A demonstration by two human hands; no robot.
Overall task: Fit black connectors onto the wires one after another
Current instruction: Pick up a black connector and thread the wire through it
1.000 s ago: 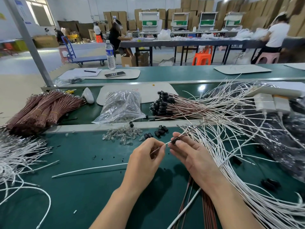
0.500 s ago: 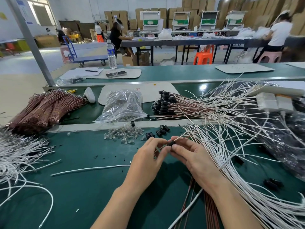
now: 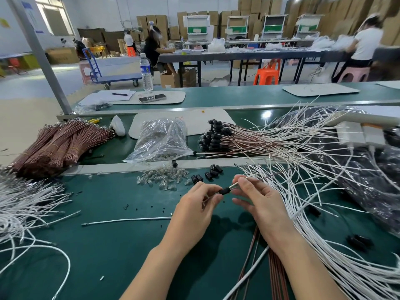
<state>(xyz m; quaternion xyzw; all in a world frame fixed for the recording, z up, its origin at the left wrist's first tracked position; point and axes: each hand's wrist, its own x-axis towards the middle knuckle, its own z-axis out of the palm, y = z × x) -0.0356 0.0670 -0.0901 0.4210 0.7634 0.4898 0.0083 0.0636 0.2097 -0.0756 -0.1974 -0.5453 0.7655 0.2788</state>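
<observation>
Ahead of me: cardboard boxes (image 3: 151, 21) stacked along the wall (image 3: 97, 11), long dark tables (image 3: 238, 55), orange stool (image 3: 266, 75), blue trolley (image 3: 116, 77), bright window (image 3: 54, 16) left.

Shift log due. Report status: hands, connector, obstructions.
Left hand pinches black connector; right hand pinches white wire entering it. Full seating not confirmable. Loose white wires crowd right side, none across the joint.

I'm seeing the hall lit brightly from overhead, with daylight washing out the window (image 3: 54, 20) at far left. A white glare spot is shining on the green table (image 3: 266, 114). Soft shadows are falling beneath the left hand (image 3: 194, 204) and right hand (image 3: 257, 202). The bag (image 3: 368, 180) at the right edge is blurring; the lens is tilting the pole (image 3: 39, 55).
</observation>
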